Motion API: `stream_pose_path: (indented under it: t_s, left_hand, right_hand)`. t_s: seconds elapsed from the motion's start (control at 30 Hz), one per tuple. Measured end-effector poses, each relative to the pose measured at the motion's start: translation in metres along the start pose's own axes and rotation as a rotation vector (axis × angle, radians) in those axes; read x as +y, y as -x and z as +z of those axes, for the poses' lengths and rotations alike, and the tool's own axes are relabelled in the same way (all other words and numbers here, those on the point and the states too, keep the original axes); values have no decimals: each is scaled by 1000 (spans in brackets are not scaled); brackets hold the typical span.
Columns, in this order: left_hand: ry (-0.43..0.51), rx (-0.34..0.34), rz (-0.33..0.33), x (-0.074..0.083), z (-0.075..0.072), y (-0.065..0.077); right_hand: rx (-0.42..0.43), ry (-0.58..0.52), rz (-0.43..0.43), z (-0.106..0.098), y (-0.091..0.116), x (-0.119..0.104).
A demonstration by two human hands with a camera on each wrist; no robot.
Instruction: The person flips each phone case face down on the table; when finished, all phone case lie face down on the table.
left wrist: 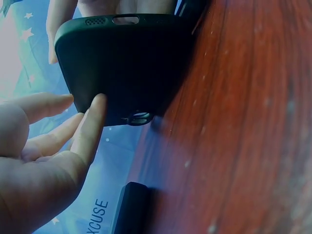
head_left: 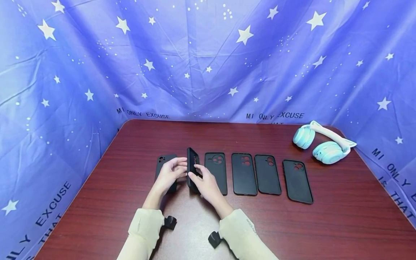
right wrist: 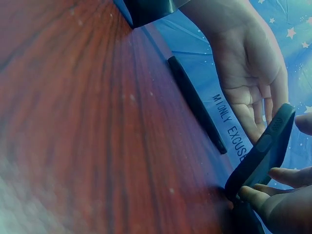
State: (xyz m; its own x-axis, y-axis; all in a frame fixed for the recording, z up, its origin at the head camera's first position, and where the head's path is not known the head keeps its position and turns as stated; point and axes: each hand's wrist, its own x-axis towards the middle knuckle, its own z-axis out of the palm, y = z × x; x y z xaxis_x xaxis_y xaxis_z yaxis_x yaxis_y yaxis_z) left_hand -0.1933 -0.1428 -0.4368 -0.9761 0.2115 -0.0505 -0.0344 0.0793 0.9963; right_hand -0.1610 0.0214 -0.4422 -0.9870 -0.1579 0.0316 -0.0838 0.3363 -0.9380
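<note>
A black phone case (head_left: 191,168) is on its long edge between the two hands, its back turned left toward the left hand and its hollow side toward the right. My right hand (head_left: 205,180) grips it, thumb at the near edge and fingers reaching to the inner side. The left hand (head_left: 169,173) has its loosely extended fingertips at the back of the case. The left wrist view shows the case's short end with a speaker grille and port slot (left wrist: 126,20). Beneath the left hand lies another black phone case (head_left: 160,166), partly hidden.
Right of the hands, black phone cases (head_left: 244,180) with camera cutouts lie in a row, the last one (head_left: 297,186) slightly tilted. Mint and white headphones (head_left: 328,146) rest at the table's back right corner. A blue starred curtain (head_left: 208,54) surrounds the dark red table (head_left: 107,202).
</note>
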Motion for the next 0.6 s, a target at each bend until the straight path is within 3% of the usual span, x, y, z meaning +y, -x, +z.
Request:
stream_pose_path:
  t_s: [0.23, 0.6]
  left_hand:
    - [12, -71, 21, -1, 1, 1]
    - [-32, -100, 25, -4, 0, 2]
  right_hand:
    - [-1, 13, 4, -1, 0, -1]
    - [-16, -20, -27, -1, 0, 2]
